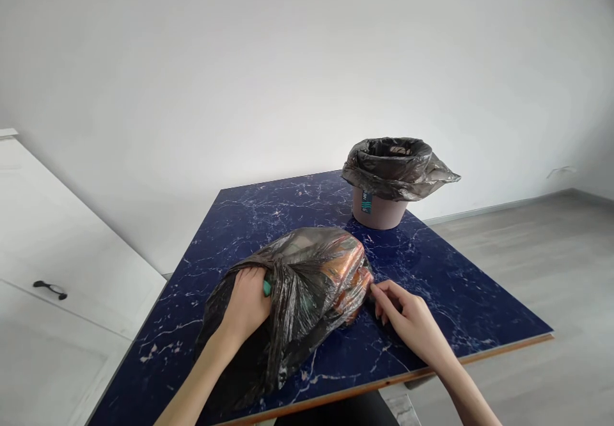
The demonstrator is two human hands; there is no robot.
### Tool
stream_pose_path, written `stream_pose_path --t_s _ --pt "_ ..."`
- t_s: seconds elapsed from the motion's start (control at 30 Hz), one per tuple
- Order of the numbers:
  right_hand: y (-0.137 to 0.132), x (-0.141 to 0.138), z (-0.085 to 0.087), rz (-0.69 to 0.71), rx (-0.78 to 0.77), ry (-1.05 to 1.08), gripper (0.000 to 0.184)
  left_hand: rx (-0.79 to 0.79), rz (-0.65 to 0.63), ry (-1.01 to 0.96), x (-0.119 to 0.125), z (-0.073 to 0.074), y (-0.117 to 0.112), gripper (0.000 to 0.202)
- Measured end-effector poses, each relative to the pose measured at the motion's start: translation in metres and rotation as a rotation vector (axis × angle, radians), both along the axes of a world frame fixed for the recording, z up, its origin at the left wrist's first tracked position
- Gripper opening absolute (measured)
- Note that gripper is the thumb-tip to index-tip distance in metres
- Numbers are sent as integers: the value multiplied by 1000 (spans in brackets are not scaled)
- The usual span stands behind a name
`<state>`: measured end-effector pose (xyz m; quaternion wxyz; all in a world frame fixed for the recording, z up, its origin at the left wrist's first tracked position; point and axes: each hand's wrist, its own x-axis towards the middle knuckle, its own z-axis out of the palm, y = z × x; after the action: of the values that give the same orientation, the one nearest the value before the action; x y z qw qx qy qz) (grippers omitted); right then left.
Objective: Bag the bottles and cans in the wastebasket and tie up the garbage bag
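A black plastic garbage bag (307, 298) lies full on the table, bunched into folds near its middle. Orange and green things show faintly through its thin film on the right side. My left hand (249, 298) is closed on the gathered plastic, its fingertips hidden by the folds. A small teal bit (267, 288) shows beside those fingers; what it belongs to is unclear. At the bag's right end, my right hand (400, 311) pinches the plastic between thumb and forefinger, with the other fingers curled below.
A pinkish bin (381, 213) lined with another black bag (398, 180) stands near the table's far right edge. The table (254, 212) has a dark blue marbled top. On the left is a white cabinet (71, 234) with a black handle (50, 290); a white wall rises behind.
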<state>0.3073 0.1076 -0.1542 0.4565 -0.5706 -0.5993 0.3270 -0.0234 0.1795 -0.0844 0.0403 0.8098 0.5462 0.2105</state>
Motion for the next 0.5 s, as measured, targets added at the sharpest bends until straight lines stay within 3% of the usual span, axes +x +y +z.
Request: stream_pose_path --t_s 0.13,0.27,0.37,0.5 --pt "0 0 -1 1 -9 2 52 -61 34 -87 -11 27 -13 36" --pt "1 2 -4 4 -25 4 51 -116 167 -279 -26 49 -32 57" --pt "2 3 -6 2 -27 9 51 -128 228 -421 -39 56 -46 61" --pt "1 1 -6 0 -17 8 50 -47 242 -672 -56 54 -57 59"
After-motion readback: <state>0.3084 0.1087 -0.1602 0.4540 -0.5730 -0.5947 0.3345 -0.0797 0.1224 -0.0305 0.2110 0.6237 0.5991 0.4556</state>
